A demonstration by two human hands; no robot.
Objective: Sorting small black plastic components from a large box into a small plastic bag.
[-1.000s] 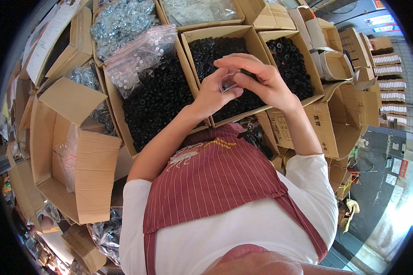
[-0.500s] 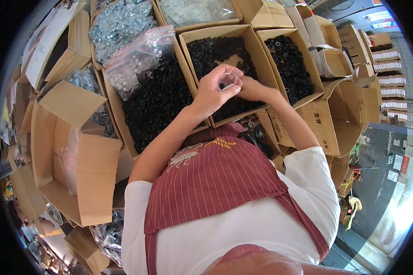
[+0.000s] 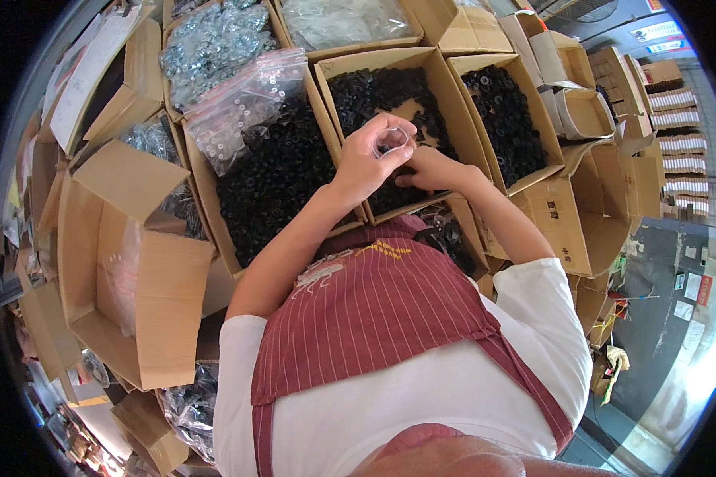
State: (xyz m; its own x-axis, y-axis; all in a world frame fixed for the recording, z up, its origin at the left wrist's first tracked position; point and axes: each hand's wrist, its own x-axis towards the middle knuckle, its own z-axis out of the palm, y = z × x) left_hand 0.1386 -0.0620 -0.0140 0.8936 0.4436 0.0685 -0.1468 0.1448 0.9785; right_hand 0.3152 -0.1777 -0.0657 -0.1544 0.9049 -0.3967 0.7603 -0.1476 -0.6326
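A small clear plastic bag is gripped in my left hand, its mouth spread into a round opening between thumb and fingers. Beside it, my right hand hovers over the near part of the middle cardboard box, fingers curled downward and closed. Whatever those fingers hold is hidden. Small black parts fill that box, with a patch of bare cardboard showing among them. Black ring-shaped pieces lie heaped in the box to the left.
Another box of black rings stands at the right. A zip bag of small pale rings lies across the left box's far end. Behind it is a box of shiny metal pieces. An open carton stands at the left.
My right hand has drawn slightly back and down, away from the bag's mouth, and its fingers now show curled over the box. My left hand keeps the bag in nearly the same place.
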